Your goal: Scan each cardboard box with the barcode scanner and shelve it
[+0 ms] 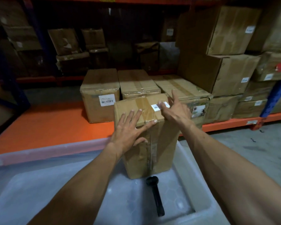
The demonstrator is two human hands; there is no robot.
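Black barcode scanner lies at 6 o'clock of the tall cardboard box; left hand and right hand press its top edge with flat, spread fingers; bare orange shelf at 9 o'clock.

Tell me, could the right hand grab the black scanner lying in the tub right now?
Probably yes. The right hand is open on top of the tall cardboard box and holds nothing. The barcode scanner lies bare in the plastic tub, in front of the box, with nothing over it.

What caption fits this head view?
Both hands on an upright box in a bin, scanner beside it.
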